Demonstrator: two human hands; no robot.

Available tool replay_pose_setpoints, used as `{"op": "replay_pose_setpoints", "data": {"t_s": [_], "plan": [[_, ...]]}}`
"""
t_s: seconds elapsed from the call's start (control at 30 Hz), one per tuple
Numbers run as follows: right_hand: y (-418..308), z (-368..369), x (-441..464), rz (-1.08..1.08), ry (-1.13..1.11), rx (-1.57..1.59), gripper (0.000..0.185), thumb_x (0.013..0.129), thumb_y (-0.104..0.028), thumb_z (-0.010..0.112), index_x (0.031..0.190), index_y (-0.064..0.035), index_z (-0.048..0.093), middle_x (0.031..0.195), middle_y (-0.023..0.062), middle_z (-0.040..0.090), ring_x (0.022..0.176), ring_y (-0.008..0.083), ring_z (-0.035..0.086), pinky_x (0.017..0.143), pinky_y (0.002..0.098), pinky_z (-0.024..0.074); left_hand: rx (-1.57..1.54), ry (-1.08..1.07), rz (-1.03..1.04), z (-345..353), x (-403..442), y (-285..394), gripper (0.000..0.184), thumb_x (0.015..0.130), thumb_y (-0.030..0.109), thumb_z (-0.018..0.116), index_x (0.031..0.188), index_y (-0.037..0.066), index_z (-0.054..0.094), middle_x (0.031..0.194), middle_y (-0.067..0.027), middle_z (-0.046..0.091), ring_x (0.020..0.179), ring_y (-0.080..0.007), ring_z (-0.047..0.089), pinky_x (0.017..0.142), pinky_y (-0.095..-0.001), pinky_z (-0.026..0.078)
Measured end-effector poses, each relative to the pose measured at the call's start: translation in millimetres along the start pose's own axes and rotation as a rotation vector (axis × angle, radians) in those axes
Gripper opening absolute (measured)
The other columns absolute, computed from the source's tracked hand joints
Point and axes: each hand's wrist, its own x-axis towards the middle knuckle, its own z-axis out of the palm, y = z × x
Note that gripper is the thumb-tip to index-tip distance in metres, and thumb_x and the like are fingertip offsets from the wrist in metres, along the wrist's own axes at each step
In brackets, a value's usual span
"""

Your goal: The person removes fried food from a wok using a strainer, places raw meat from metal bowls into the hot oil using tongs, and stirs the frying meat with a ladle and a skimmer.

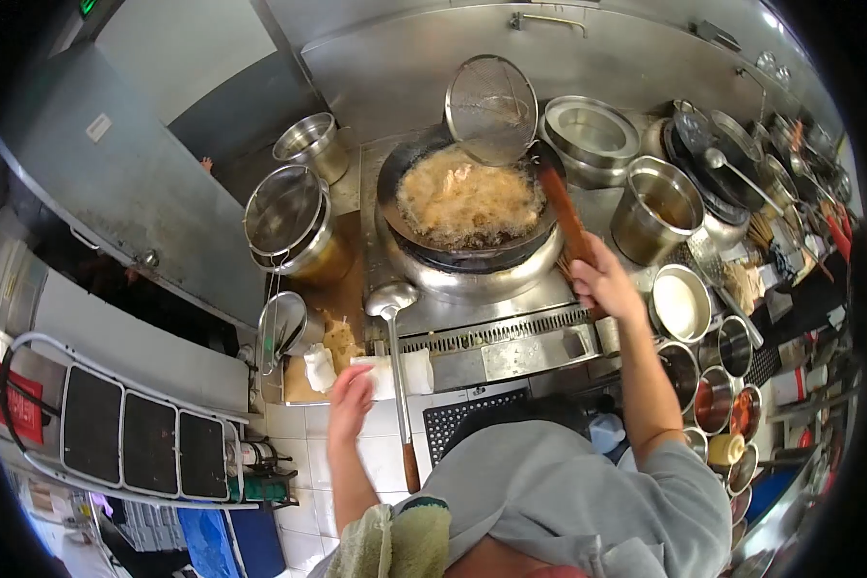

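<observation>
My right hand (607, 281) is wrapped round the wooden handle (565, 214) of a wire-mesh skimmer (492, 104). The skimmer's round mesh is tilted up at the back rim of a big wok (391, 204). Bubbling oil with pale golden food (467, 197) fills the wok. My left hand (351, 397) is held up at the stove's front edge with nothing in it, its fingers loosely curved and a little apart. Close beside it are a folded white cloth (416, 374) and a long ladle (392, 301), whose wooden-ended handle points toward me.
Left of the wok stand a pot topped with a strainer (284, 214), another steel pot (310, 144) and a small pot (289, 323). On the right are a deep pot (657, 210), a bowl of white contents (681, 302) and several sauce containers (714, 399). A step ladder (149, 438) leans lower left.
</observation>
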Motion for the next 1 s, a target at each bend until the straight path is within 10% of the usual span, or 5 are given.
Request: {"op": "replay_pose_setpoints", "data": {"t_s": [0.3,0.37,0.53,0.73,1.0], "plan": [[0,122,-22,-0.046,0.049,0.302,0.066,0.089,-0.008,0.052,0.144,0.0028,0.016,0.088,0.0097,0.058,0.070,0.0134,0.057,0.064,0.0243,0.0476,-0.656,-0.907,-0.326,198,101,12,0.035,0.097,0.029,0.049,0.117,0.001,0.055,0.097,-0.0054,0.064,0.076,-0.0083,0.061,0.051,-0.0195,0.043],[0,126,-31,-0.083,0.122,0.071,0.071,0.088,-0.006,0.051,0.147,0.0011,0.012,0.089,0.0061,0.057,0.073,0.0111,0.055,0.067,0.0226,0.0457,-0.403,-0.592,-0.434,225,83,36,0.036,0.093,0.025,0.054,0.120,0.001,0.054,0.102,-0.0087,0.066,0.063,-0.0032,0.058,0.037,-0.0127,0.030],[8,121,-43,-0.214,-0.019,0.116,0.079,0.090,-0.011,0.052,0.149,-0.0056,-0.001,0.115,0.0135,0.051,0.079,0.0144,0.056,0.070,0.0251,0.0473,-0.363,-0.684,-0.373,218,86,35,0.037,0.094,0.020,0.049,0.123,-0.002,0.052,0.116,-0.0160,0.061,0.105,-0.0233,0.060,0.091,-0.0333,0.047],[12,89,-94,0.122,-0.604,0.103,0.069,0.096,-0.032,0.052,0.149,-0.0115,0.013,0.080,0.0066,0.061,0.056,0.0108,0.054,0.048,0.0242,0.0470,-0.145,-0.388,-0.269,165,70,76,0.024,0.089,0.013,0.060,0.107,-0.002,0.054,0.086,-0.0064,0.058,0.059,-0.0110,0.051,0.048,-0.0247,0.043],[277,122,-117,0.622,-0.685,-0.140,0.055,0.091,-0.033,0.058,0.130,0.0036,0.043,0.077,0.0105,0.064,0.053,0.0160,0.061,0.046,0.0281,0.0524,0.111,-0.157,-0.151,126,75,107,0.013,0.092,0.012,0.057,0.090,0.001,0.050,0.071,-0.0029,0.049,0.054,-0.0083,0.044,0.043,-0.0248,0.038]]}}
